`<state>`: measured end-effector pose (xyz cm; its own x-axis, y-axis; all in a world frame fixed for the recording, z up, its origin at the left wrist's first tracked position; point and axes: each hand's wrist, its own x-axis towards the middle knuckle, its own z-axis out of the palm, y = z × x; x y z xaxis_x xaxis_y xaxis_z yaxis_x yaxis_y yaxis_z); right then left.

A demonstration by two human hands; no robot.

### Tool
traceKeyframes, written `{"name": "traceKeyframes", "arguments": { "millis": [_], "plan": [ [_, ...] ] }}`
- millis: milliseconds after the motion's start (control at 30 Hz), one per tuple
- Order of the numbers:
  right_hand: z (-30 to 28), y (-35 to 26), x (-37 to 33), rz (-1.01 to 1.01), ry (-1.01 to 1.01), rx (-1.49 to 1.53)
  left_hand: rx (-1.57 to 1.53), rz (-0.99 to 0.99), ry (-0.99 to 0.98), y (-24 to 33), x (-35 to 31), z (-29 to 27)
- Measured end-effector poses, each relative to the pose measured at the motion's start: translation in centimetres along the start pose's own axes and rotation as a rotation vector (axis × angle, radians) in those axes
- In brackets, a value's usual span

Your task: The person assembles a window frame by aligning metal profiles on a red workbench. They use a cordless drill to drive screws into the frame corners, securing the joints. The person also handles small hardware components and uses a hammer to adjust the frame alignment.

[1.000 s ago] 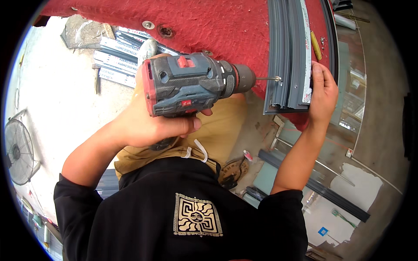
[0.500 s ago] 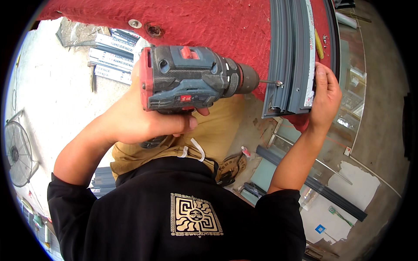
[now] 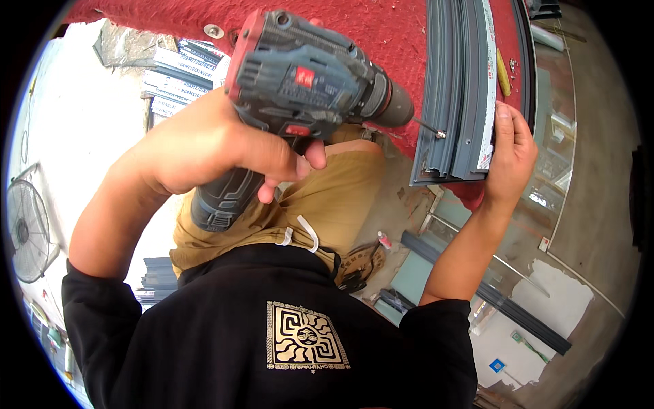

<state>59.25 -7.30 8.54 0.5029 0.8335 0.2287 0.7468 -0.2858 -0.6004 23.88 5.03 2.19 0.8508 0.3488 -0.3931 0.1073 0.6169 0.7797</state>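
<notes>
My left hand (image 3: 197, 146) is wrapped round the grip of a blue-black cordless drill (image 3: 303, 78) with red trim. A thin bit runs from its chuck to a small screw (image 3: 441, 134) near the end of a dark grey grooved profile (image 3: 446, 82). The drill slants, its back end farther off than its chuck. My right hand (image 3: 511, 153) grips the right side of the profiles, thumb up along a white-taped strip (image 3: 486, 146). Part of its fingers is hidden behind the edge. The profiles lie on a red cloth-covered bench (image 3: 381, 34).
A yellow pen-like stick (image 3: 503, 73) and small screws (image 3: 512, 66) lie right of the profiles. Wrapped profile bundles (image 3: 174, 78) rest on the floor at left, near a standing fan (image 3: 27, 232). Glass sheets and a long dark profile (image 3: 524, 313) are at right.
The drill has swung from nearly level to a slant, its back end and my left hand shifting away from me. Its bit stays at the screw. My right hand has hardly moved.
</notes>
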Motion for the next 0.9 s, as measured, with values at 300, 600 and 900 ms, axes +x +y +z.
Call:
{"name": "traceKeyframes", "arguments": {
  "millis": [300, 600, 900],
  "plan": [
    [0.1, 0.1, -0.2, -0.004, 0.056, -0.06, -0.072, -0.176, 0.033, 1.9, 0.3, 0.2],
    [0.0, -0.5, -0.4, 0.008, 0.063, -0.035, -0.006, -0.157, 0.014, 0.6, -1.0, 1.7],
    [-0.1, -0.1, -0.3, 0.0, 0.041, -0.047, 0.023, -0.097, -0.011, 0.1, -1.0, 1.9]
  ]
}}
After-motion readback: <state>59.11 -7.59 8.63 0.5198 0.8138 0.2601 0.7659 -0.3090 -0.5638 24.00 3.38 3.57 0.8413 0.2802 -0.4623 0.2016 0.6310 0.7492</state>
